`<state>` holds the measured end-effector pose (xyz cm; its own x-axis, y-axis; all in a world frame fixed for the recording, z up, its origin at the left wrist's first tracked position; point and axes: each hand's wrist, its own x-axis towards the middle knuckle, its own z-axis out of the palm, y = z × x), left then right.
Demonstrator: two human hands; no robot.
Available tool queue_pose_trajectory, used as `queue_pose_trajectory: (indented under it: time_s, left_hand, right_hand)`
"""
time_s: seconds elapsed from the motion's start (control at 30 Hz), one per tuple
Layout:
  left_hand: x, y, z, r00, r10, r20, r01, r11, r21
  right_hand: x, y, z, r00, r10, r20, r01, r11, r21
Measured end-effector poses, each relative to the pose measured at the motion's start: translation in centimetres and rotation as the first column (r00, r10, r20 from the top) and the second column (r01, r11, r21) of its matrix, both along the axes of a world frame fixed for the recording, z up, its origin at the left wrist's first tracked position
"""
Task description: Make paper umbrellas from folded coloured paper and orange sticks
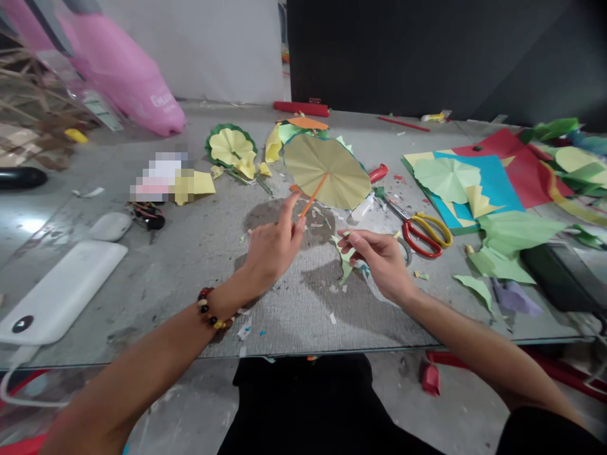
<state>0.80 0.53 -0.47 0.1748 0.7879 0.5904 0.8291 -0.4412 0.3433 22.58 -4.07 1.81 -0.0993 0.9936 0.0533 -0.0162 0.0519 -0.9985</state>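
Note:
My left hand (pixel 275 243) pinches the lower end of a thin orange stick (pixel 313 196) that carries a round, pleated olive-yellow paper disc (pixel 327 170), held up over the table like a small parasol. A beaded bracelet (pixel 211 309) circles that wrist. My right hand (pixel 379 256) is closed on a small light-green paper cut-out (pixel 345 256) just right of the stick. Tiny paper scraps lie on the grey mat (pixel 284 316) under both hands.
Red and yellow scissors (pixel 422 230) lie right of my right hand. Coloured paper sheets (pixel 488 177) and green cut-outs (pixel 507 253) cover the right side. A yellow and green paper flower (pixel 232 148), a white power bank (pixel 57 291), a white mouse (pixel 110 225) and a pink bag (pixel 128 82) sit to the left.

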Motion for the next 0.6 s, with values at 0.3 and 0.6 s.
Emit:
queue_pose_trajectory:
  time_s: [0.3, 0.6]
  left_hand:
    - [0.0, -0.5, 0.4, 0.994, -0.019, -0.104, 0.007, 0.993, -0.119]
    - [0.3, -1.8, 1.3, 0.915, -0.394, -0.083, 0.402, 0.89, 0.213]
  right_hand:
    - [0.1, 0.2, -0.4, 0.999, -0.013, 0.037, 0.013, 1.0, -0.009]
    - [0.2, 0.5, -0.1, 1.0, -0.007, -0.007, 0.006, 0.999, -0.048]
